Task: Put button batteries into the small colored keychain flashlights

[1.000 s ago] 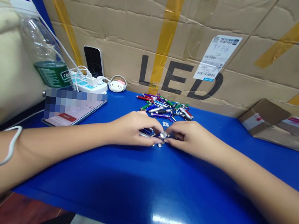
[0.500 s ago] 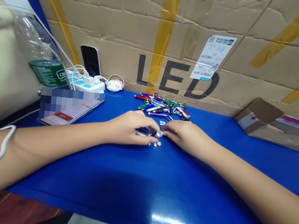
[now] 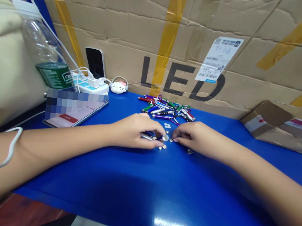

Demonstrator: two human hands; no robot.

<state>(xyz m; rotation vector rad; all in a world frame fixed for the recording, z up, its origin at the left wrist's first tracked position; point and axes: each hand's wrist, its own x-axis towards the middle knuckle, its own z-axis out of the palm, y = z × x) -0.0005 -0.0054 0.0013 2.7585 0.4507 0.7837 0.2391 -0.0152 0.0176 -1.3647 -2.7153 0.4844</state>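
My left hand [image 3: 142, 132] is closed, its fingers curled around a slim silver penlight tube [image 3: 146, 136]; part of the tube is hidden by the fingers. At its fingertips is a shiny round button cell [image 3: 165, 138], and several more lie on the table just below and beside them. My right hand [image 3: 194, 135] is closed too, thumb and fingertips pinching at a small button cell [image 3: 171, 140]. A small shiny metal part [image 3: 189, 151] lies under the right hand. Small whitish discs [image 3: 167, 125] lie just beyond the fingers.
Behind the hands, a pile of coloured mini penlights [image 3: 164, 109] with clips lies against a large cardboard box [image 3: 138, 29]. At left are a phone [image 3: 77, 114], power strip [image 3: 91, 85], plastic bottle [image 3: 43, 44] and white cat-faced item [image 3: 118, 87]. A small carton [image 3: 274, 122] stands at right.
My right hand has drawn slightly away from the left, and a button cell now shows at its fingertips. The small metal part under it has come into view. The camera view has shifted slightly.
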